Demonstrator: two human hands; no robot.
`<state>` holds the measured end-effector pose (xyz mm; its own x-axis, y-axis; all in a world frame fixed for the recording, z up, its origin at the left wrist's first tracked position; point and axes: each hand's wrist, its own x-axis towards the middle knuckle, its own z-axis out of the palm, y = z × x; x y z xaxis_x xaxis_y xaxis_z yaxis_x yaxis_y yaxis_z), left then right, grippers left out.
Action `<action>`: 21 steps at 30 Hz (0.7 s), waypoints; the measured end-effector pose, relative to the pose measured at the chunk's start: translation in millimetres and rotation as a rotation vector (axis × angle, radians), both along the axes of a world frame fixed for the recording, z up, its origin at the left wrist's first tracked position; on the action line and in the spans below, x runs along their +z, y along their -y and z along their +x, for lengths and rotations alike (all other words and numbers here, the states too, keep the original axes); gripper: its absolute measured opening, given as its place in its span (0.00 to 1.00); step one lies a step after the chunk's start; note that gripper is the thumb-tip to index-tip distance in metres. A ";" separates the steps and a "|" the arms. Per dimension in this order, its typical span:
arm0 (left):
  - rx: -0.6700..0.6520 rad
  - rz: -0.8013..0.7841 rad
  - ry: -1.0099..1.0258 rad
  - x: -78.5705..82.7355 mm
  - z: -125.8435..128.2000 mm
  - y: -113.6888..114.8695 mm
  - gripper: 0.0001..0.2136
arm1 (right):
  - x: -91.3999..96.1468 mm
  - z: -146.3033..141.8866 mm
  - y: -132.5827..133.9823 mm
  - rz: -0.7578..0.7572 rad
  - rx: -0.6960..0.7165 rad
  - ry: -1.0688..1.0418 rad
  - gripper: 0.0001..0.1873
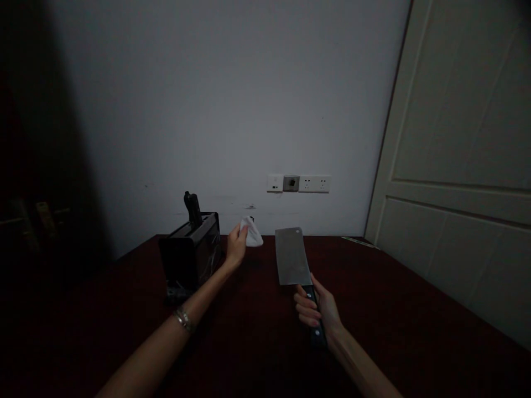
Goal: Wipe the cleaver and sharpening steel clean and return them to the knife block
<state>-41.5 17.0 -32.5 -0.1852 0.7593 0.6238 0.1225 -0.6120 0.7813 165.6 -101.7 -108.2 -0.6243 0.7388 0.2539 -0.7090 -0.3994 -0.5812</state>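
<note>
My right hand (321, 309) is wrapped round the black riveted handle of a cleaver (292, 257), whose broad grey blade points up and away from me. In my left hand (237, 243) a white cloth or tissue (252, 233) is pinched, apart from the blade and to its left. Left of that hand stands a black knife block (189, 260) with dark handles (193, 209) sticking out of its top. What is inside the block is hidden.
A dark red table (257, 320) reaches to the pale wall (232, 110). Sockets and a switch (298, 183) are set in the wall. On the right stands a light panelled door (460, 166). A thin strip (360, 242) lies near the table's far right edge.
</note>
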 end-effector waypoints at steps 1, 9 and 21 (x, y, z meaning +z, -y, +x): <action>0.005 -0.050 0.045 -10.2 -3.3 -4.0 0.13 | -0.5 -0.5 -0.2 0.001 -0.003 0.005 0.21; -0.119 -0.226 0.023 -75.4 2.6 9.4 0.14 | -5.7 0.2 -3.4 0.021 -0.002 0.008 0.21; -0.502 -0.526 -0.162 -85.5 19.6 46.3 0.20 | -1.3 1.0 -4.3 -0.008 -0.183 0.128 0.25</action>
<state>-21.9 -29.3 -117.9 0.3261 0.9342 0.1446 0.0649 -0.1747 0.9825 166.6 -97.4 -109.5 -0.5061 0.8444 0.1753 -0.6911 -0.2755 -0.6682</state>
